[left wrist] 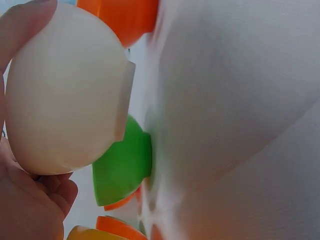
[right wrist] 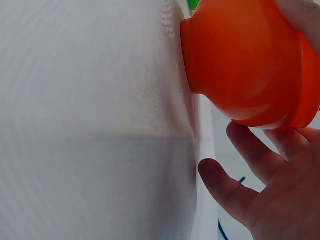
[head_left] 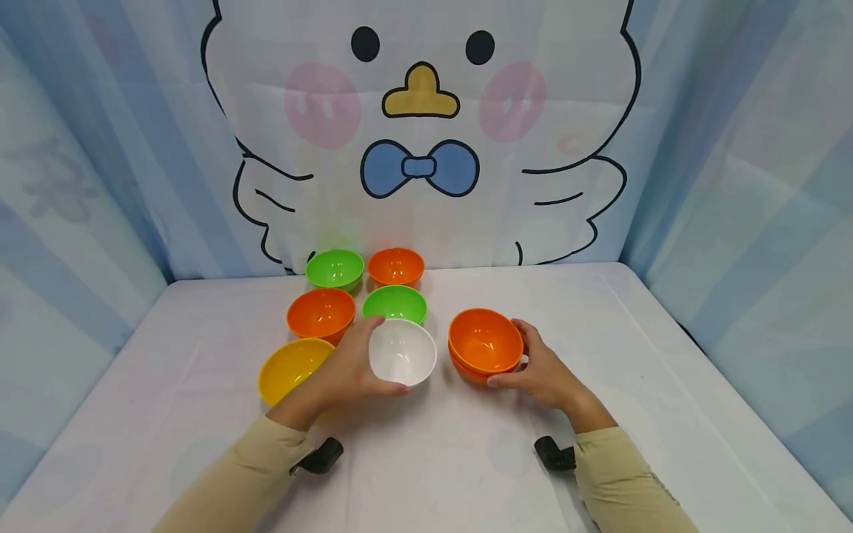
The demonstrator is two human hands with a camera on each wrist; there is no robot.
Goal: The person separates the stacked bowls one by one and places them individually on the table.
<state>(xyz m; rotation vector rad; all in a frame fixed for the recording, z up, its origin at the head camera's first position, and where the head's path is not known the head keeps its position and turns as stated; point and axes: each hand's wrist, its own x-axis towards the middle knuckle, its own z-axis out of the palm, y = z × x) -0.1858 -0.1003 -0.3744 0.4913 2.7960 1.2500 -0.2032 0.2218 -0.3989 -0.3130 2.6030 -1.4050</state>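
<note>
My left hand (head_left: 349, 370) holds a white bowl (head_left: 403, 353) by its side, thumb near the front and fingers around the far left. In the left wrist view the white bowl (left wrist: 65, 95) is raised off the table, its foot apart from the cloth. My right hand (head_left: 545, 372) grips a stack of two nested orange bowls (head_left: 485, 342) from the right. The lower orange bowl (right wrist: 245, 65) appears to rest on the table in the right wrist view, where some fingers touch its side. The white bowl is just left of this stack.
Behind and left of the white bowl stand a green bowl (head_left: 395, 302), another green bowl (head_left: 335, 269), an orange bowl (head_left: 396, 266), a second orange bowl (head_left: 321, 312) and a yellow bowl (head_left: 289, 366). A white cloth covers the table (head_left: 453, 474). Printed curtains (head_left: 753, 185) enclose the back and sides.
</note>
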